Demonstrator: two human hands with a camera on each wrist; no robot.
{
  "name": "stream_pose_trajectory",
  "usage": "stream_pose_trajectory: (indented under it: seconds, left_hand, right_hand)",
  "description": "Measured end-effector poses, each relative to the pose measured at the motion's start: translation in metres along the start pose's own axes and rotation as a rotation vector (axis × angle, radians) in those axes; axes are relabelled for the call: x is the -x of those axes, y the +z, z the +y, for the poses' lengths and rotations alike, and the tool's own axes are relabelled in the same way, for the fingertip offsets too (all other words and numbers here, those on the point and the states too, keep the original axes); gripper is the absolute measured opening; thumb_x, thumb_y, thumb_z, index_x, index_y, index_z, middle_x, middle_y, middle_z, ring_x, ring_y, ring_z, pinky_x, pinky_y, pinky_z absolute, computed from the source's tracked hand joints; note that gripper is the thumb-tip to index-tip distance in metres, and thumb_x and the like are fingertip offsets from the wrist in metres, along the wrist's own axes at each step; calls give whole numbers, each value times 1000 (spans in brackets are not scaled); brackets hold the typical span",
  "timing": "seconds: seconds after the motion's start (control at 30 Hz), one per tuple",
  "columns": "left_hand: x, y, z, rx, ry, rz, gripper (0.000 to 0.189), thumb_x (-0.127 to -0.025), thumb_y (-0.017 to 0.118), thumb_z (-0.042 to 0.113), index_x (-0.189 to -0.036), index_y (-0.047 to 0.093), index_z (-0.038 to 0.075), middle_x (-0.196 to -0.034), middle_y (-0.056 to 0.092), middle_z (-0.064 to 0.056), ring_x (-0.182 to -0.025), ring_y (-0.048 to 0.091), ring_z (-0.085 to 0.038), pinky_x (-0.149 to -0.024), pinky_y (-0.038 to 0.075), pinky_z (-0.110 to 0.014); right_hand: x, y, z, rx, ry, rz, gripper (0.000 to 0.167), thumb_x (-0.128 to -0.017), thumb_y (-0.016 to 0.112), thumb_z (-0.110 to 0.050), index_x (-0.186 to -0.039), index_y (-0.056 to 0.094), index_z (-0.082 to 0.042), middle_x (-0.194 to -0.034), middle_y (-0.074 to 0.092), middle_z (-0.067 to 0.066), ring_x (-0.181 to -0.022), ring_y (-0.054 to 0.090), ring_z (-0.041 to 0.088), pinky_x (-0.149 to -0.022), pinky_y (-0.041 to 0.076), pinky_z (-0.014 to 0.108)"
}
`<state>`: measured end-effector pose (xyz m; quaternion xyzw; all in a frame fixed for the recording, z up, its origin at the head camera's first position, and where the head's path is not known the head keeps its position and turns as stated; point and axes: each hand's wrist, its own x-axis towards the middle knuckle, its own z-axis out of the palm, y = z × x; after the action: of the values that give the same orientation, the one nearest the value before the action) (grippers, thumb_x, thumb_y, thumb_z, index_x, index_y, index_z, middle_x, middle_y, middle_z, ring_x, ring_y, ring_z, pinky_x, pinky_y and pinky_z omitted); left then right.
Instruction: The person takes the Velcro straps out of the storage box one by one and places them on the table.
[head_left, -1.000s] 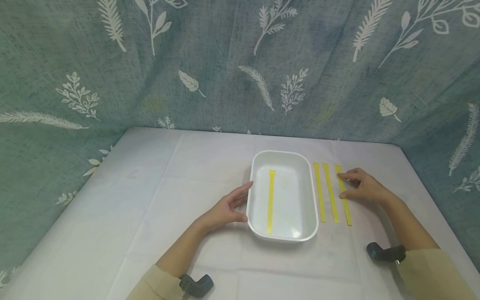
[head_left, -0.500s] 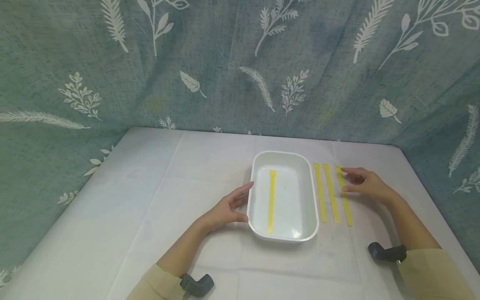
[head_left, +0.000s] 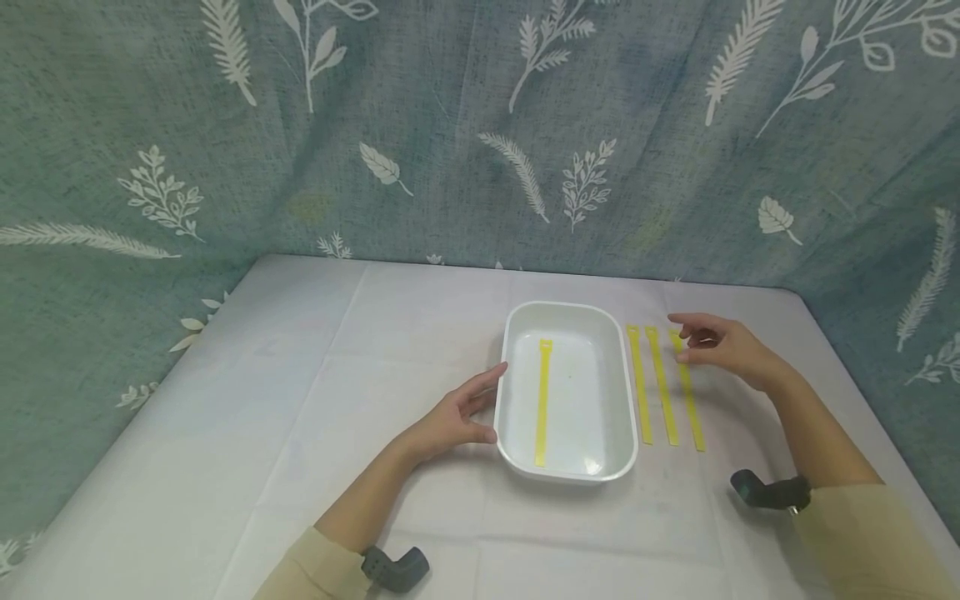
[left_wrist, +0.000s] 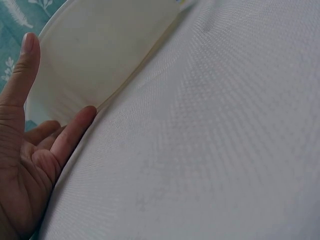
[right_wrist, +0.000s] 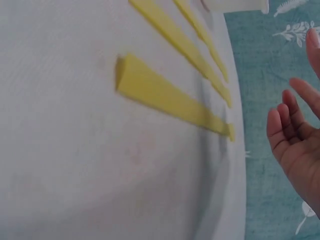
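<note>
A white tray (head_left: 603,400) stands on the table with one yellow cable strap (head_left: 542,404), slotted at its far end, lying lengthwise inside. My left hand (head_left: 448,422) touches the tray's left wall with spread fingers and thumb; the left wrist view shows fingertips (left_wrist: 88,114) low against the wall. Over the slotted end of the rightmost yellow strap (head_left: 691,404) hovers my right hand (head_left: 731,348), thumb and forefinger apart and holding nothing. In the right wrist view that strap (right_wrist: 165,97) lies on the cloth, below and apart from the fingers.
Two more yellow straps, the left one (head_left: 640,387) and the middle one (head_left: 663,390), lie side by side between the tray and the rightmost strap. A white cloth (head_left: 360,358) covers the table. Behind it hangs a patterned green-blue curtain (head_left: 442,200).
My right hand has risen and shifted toward the far end of the rightmost strap. My left hand, the tray and the straps stay where they were.
</note>
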<state>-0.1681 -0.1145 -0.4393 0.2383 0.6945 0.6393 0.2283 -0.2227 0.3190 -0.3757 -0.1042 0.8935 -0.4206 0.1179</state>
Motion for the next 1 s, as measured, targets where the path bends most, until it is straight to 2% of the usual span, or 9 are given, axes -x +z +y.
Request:
stream_pose_trajectory:
  seconds: [0.2,0.5,0.67,0.8,1.0]
  left_hand:
    - [-1,1,0,13,2,-1,97,-68,83,32,-149,29,30,-158,18,1,-141,28,-28,-108,37,-39]
    - [1,0,0,3,5,0,99,-67,83,35,-149,28,29,-158,19,-1,-141,28,-29,-108,36,-40]
    - [0,0,1,-3,4,0,99,-68,83,32,-149,28,28,-158,19,2,-141,28,-28,-108,37,-38]
    - [0,0,2,6,1,-1,97,-69,83,27,-149,28,29,-158,18,2,-141,27,-28,-107,37,-38]
    - [0,0,0,26,0,-3,97,-69,83,27,-149,28,28,-158,17,-4,-141,26,-31,-107,38,-41]
  right_hand:
    - [-6,0,-9,-72,-43,-37,63,-86,69,-13,-141,40,0,-114,49,19,-89,50,9,-72,49,20]
    - [-12,3,-30,-107,-78,-68,64,-86,69,-15,-141,40,0,-115,51,20,-93,55,10,-78,51,17]
    - [-16,5,-42,-168,-104,-113,62,-87,69,-15,-141,41,-2,-112,52,16,-95,58,12,-82,52,20]
    - [-21,8,-55,-169,-103,-154,60,-86,70,-18,-140,44,-7,-116,52,19,-98,59,13,-83,52,24]
    - [-34,15,-73,-165,-79,-218,63,-85,71,-20,-140,44,-7,-125,53,18,-105,59,17,-90,51,32]
